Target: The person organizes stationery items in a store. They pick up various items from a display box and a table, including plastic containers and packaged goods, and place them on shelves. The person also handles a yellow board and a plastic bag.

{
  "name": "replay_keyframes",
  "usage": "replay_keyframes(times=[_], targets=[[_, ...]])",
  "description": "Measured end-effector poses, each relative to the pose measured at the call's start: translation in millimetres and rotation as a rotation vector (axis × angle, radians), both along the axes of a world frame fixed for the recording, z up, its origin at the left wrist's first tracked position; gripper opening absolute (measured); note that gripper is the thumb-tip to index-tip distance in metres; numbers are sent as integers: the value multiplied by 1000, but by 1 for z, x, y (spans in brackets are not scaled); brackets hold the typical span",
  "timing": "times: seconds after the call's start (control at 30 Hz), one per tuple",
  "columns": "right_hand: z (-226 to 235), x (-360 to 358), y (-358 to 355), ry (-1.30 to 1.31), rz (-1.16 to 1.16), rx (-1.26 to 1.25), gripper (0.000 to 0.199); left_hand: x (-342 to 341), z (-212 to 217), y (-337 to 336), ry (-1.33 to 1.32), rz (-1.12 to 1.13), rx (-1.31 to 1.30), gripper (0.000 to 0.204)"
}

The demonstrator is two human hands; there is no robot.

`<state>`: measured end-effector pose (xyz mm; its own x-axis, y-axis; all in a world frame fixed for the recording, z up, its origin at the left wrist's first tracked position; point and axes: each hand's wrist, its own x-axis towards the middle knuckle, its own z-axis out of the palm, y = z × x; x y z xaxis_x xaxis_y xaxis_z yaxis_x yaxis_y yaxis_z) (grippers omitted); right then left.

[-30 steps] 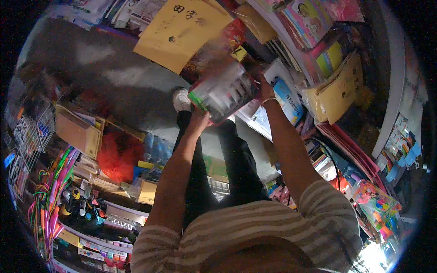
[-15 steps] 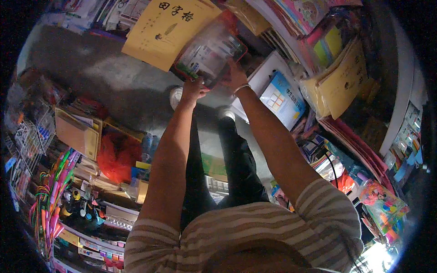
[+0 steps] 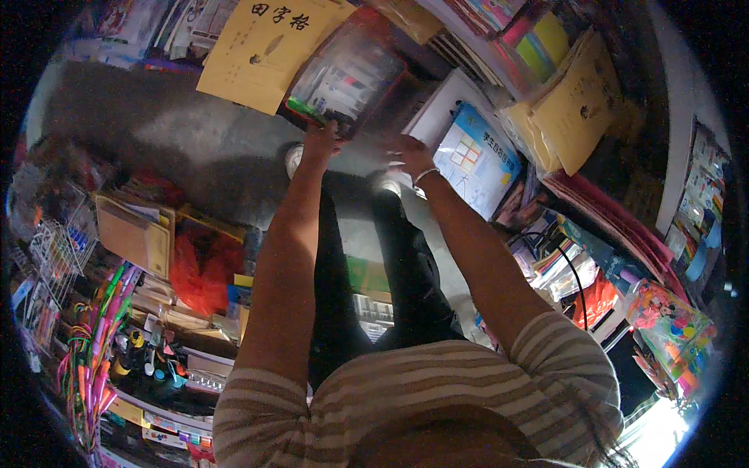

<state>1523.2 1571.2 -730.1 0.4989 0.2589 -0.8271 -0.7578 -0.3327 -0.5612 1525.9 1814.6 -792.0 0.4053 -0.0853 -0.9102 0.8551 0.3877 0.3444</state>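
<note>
A clear plastic pouch [image 3: 343, 82] with red edging and a green strip along its left side is at the top middle, with pale printed things showing through. My left hand [image 3: 321, 146] has its fingers closed on the pouch's near corner. Apart from the pouch, my right hand [image 3: 410, 156] is beside a blue-and-white booklet [image 3: 477, 160]; its fingers are smeared by motion. A bracelet circles my right wrist. Just left of the pouch lies a yellow exercise book [image 3: 261, 58] with black lettering.
More yellow exercise books [image 3: 573, 109] stand at the right. Shelves of stationery line both sides, with a red plastic bag [image 3: 204, 265], a wire rack [image 3: 62, 242] and bright coloured cords [image 3: 95, 335] on the left. Grey floor [image 3: 179, 125] shows ahead of my shoes.
My right hand has come off the pouch and moved down toward my body. The left hand still holds the pouch's corner. The view has shifted slightly.
</note>
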Motion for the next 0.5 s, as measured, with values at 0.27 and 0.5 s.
replay_keyframes(times=[0.27, 0.5], targets=[[10, -2, -18, 175, -405, 116, 37, -8, -45, -2, -429, -293, 225, 22], [-12, -67, -18, 368, -524, 435, 45, 14, 23, -9, -121, -203, 262, 36]])
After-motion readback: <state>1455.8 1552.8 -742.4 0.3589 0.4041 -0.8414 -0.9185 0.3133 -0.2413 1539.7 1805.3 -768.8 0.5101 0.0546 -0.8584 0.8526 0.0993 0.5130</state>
